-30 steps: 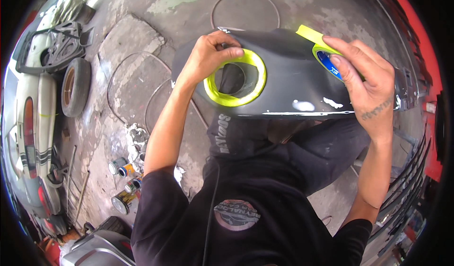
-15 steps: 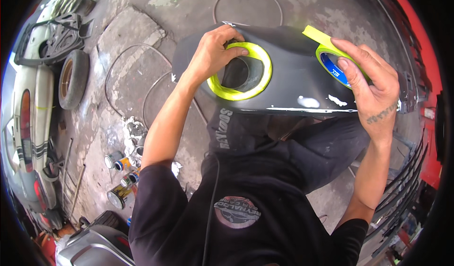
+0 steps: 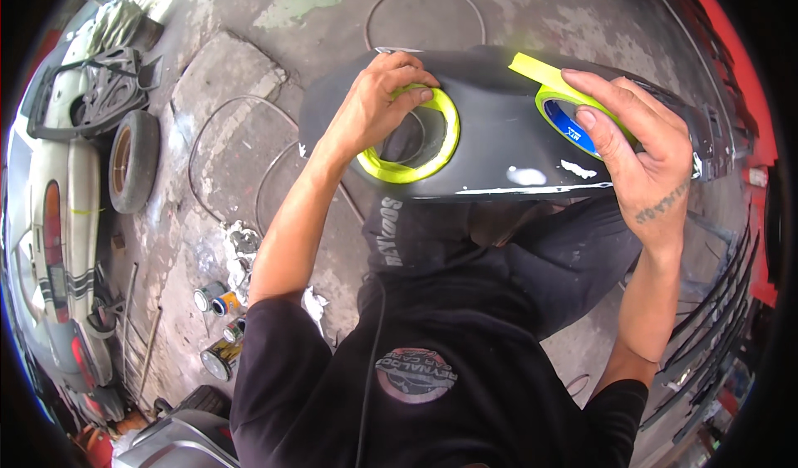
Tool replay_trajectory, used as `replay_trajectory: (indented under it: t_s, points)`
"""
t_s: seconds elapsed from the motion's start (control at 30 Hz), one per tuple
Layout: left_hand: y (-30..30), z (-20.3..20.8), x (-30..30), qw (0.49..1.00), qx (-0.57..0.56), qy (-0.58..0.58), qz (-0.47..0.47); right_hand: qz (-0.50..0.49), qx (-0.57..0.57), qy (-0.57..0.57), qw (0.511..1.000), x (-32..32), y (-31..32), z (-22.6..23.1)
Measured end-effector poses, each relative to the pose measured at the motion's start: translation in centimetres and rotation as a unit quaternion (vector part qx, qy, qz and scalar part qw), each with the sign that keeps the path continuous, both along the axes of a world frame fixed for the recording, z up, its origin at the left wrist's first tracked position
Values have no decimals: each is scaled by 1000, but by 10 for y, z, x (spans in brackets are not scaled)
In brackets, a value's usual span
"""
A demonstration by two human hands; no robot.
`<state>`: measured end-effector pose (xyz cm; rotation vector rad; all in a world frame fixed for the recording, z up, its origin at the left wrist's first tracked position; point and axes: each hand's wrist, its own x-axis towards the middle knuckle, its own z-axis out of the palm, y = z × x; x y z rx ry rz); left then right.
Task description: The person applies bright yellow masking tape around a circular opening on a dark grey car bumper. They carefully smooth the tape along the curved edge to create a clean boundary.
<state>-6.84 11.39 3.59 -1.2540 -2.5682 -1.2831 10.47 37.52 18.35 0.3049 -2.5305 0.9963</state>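
A dark grey painted car bumper (image 3: 490,119) lies across my lap, with chipped white patches along its near edge. Bright yellow masking tape (image 3: 450,135) lines the rim of its round opening. My left hand (image 3: 389,94) is closed at the upper left of that rim, fingers over the far side and thumb against the tape. To the right, my right hand (image 3: 644,135) grips a roll of yellow masking tape (image 3: 568,125) with a blue core, between thumb and fingers. A short strip (image 3: 532,66) sticks out from the roll toward the left, its end free.
Several paint cans (image 3: 220,358) and crumpled white paper (image 3: 241,256) are on the concrete floor at left. A wheel (image 3: 133,162) and a pale car body part (image 3: 71,219) stand beyond them. A hose (image 3: 196,148) loops across the floor. Dark slatted parts (image 3: 715,302) are at right.
The view has shifted a little, so bumper and floor sit differently in it. My left fingers have come further over the tape-lined rim. My right hand still holds the roll.
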Motion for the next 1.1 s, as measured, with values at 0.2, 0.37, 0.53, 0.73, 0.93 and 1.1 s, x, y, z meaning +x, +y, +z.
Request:
replay_trajectory:
  t_s: [0.2,0.37,0.53,0.73,0.93,1.1]
  points:
    - [-10,-23,-1,995,46,-70,48,-1,-3,-62,998,12,-4,9]
    - [-31,-32,-6,996,-21,-34,77,8,8,-42,999,11,-10,0]
    - [-47,-46,-1,990,-48,45,124,17,12,-88,996,14,-20,3]
    - [-47,-64,10,986,-5,13,166,31,-11,-72,997,11,-30,-10]
    - [-53,-65,15,981,-33,13,193,38,-9,-66,997,12,-33,-16]
    - [-45,-64,22,970,-11,42,238,47,4,-80,996,9,-51,-22]
